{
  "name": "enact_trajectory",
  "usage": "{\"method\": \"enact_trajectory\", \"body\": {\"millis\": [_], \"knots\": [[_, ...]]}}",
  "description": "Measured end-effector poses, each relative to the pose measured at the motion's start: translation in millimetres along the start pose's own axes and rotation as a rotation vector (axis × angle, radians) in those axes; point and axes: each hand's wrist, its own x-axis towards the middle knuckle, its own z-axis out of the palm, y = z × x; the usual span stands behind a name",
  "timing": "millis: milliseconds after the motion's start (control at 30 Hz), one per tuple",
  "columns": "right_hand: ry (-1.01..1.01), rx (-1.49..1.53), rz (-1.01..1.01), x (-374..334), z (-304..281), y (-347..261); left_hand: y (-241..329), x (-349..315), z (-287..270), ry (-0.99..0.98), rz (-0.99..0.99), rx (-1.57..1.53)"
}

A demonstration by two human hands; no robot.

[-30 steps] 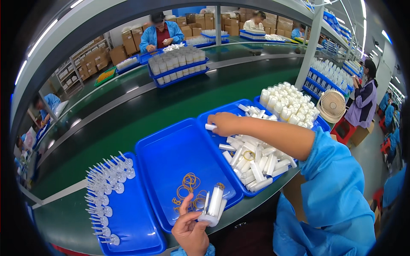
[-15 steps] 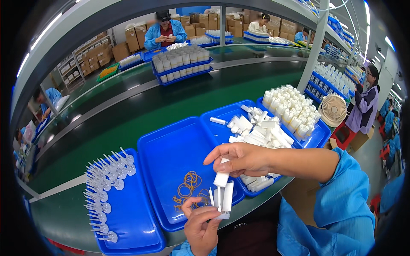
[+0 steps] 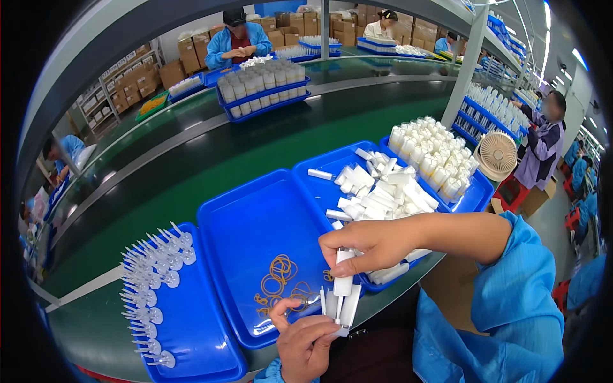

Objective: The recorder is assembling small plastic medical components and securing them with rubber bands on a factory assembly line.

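Observation:
Low in the head view, my left hand (image 3: pixel 305 348) pinches the clear plastic base of a small stemmed part, its stem pointing up. White strips (image 3: pixel 350 305) stand around the stem, on that same base. My right hand (image 3: pixel 370 246) grips a white rectangular block (image 3: pixel 343 271) between thumb and fingers, right above the stem. The stem's top meets the block's lower end; whether it has entered is hard to tell. Tan rubber bands (image 3: pixel 279 274) lie beside my left hand in a blue tray (image 3: pixel 242 217).
Clear stemmed parts (image 3: pixel 153 281) line a blue tray at left (image 3: pixel 204 338). Loose white blocks (image 3: pixel 389 191) fill another tray, with finished-looking upright pieces (image 3: pixel 434 156) beyond. A beige fan (image 3: pixel 497 156) stands at right. Across the green conveyor belt (image 3: pixel 166 169), a person (image 3: pixel 237 41) sits working.
My right hand has moved slightly down and right, and the white block now stands more upright over the stem. My left hand keeps its pinch. The head view has shifted a little.

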Motion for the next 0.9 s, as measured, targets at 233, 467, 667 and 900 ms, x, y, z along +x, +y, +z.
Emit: {"method": "enact_trajectory", "body": {"millis": [233, 467, 667, 900], "knots": [[0.099, -0.009, -0.023, -1, 15, 4, -6, 0, 4, 0.027, 0.016, 0.07], [0.123, 0.205, -0.073, -3, 27, 3, -7, 11, 1, 0.05, -0.139, 0.128], [0.119, 0.152, -0.015, 3, 40, 4, -10, 9, 1, 0.052, -0.155, 0.087], [0.222, -0.106, -0.139, 19, 26, 17, -16, 3, -5, 0.056, -0.252, -0.046]]}}
